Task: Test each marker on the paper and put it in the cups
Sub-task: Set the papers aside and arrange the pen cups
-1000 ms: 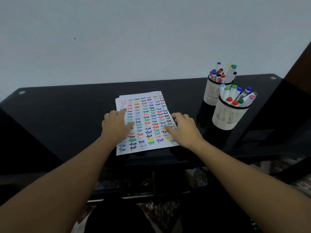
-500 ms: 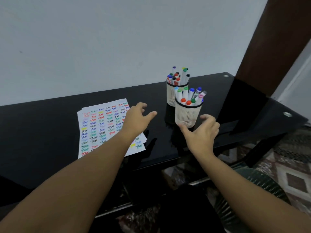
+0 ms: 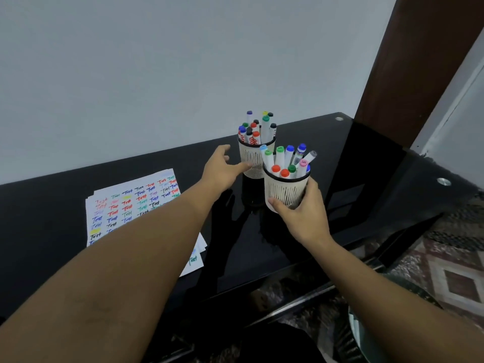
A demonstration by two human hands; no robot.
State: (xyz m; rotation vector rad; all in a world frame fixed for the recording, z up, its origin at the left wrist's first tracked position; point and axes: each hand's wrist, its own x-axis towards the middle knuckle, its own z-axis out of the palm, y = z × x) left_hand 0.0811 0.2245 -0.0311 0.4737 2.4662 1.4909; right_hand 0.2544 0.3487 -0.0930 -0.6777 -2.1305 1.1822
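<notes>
Two white slotted cups stand on the black glass table (image 3: 366,163), each holding several capped markers. My right hand (image 3: 303,216) grips the near cup (image 3: 285,188) from the front, thumb on its left side and fingers round its right. My left hand (image 3: 222,169) reaches with spread fingers toward the far cup (image 3: 252,157), its fingertips at the cup's left wall; I cannot tell whether they touch it. The paper (image 3: 131,205), covered with rows of coloured "Test" marks, lies at the left, partly hidden under my left forearm.
A pale wall runs along the back of the table. A dark brown wooden post (image 3: 419,61) rises at the back right. Patterned floor covering (image 3: 450,273) and a round dark object (image 3: 392,323) lie below the table's front right edge.
Both hands left the paper and moved right to the cups as my view turned right. My right hand has closed round the near cup; my left hand has reached the far cup's side.
</notes>
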